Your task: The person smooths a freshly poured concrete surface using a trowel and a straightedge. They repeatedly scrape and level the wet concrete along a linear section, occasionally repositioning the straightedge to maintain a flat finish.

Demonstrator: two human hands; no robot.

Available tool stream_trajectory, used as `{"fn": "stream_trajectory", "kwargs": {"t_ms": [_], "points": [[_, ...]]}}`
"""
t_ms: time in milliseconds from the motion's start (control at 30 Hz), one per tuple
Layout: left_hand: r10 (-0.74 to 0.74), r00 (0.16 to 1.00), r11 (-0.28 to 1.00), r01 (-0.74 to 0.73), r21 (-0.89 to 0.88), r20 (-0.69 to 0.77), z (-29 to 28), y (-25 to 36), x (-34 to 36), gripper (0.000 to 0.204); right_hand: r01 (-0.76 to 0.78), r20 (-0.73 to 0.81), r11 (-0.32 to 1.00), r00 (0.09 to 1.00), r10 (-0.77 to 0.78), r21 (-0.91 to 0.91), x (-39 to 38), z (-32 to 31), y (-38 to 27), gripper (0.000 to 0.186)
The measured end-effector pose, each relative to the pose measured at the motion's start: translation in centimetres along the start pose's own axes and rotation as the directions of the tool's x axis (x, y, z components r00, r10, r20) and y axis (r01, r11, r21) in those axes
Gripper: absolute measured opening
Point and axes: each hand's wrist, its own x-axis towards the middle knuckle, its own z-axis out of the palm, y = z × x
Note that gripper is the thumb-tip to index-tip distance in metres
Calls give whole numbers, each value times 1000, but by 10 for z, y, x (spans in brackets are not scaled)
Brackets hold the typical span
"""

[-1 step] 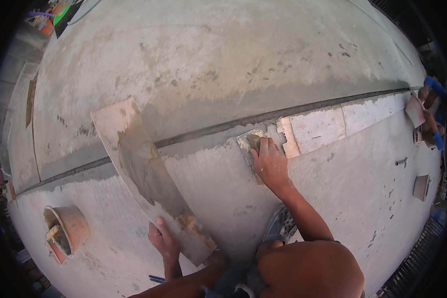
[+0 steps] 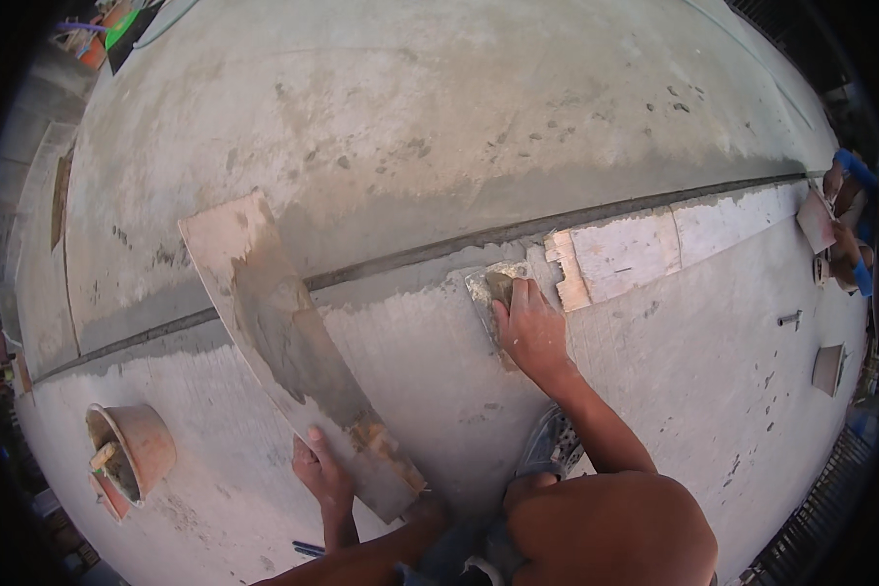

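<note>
Here's the right hand (image 2: 535, 337), over the middle of the scene, fingers wrapped on the grip of a flat trowel (image 2: 478, 287). It's a firm grasp, with the trowel's blade resting on the damp grey strip just on the near side of a long dark groove (image 2: 439, 244). That groove cuts across the concrete floor (image 2: 439, 127) from left to right, rising toward the far right.

Over to the left hand (image 2: 324, 479), low and near: it's grasping the near left edge of a long board (image 2: 227, 220), a finger laid along the top, the rest partly hidden. The board slants from the near middle to the far left, straight across the groove, and a broad smear of grey cement (image 2: 288, 332) covers its middle.

Just right of the trowel, a pale plank (image 2: 620, 259) with a ragged left end lies along the near side of the groove, reaching off toward the right. Near the middle, a shoe (image 2: 547, 439) stands on the floor below the right forearm.

Out on the near left sits a bucket (image 2: 151, 439), its mouth facing left. And at the far right, a co-worker in blue sleeves (image 2: 855, 168) is beside the groove.
</note>
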Motion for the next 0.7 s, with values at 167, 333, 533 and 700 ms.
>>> {"fn": "stream_trajectory", "kwargs": {"t_ms": [167, 333, 533, 700], "points": [[20, 1000, 999, -20, 33, -5, 0, 2, 1, 48, 9, -67, 997, 998, -4, 78, -13, -14, -9, 36], [-18, 1000, 1000, 18, -11, -8, 5, 1, 6, 46, -74, -127, 997, 989, 73, 3, 25, -12, 14, 35], [-4, 1000, 1000, 4, 10, 3, 8, 6, 4, 46, 45, 3, 993, 999, -46, 106, 19, 0, 9, 36], [14, 1000, 1000, -14, 10, -1, 8, 7, 2, 45, 58, -71, 986, 996, -47, 157, 11, 0, -2, 37]]}}
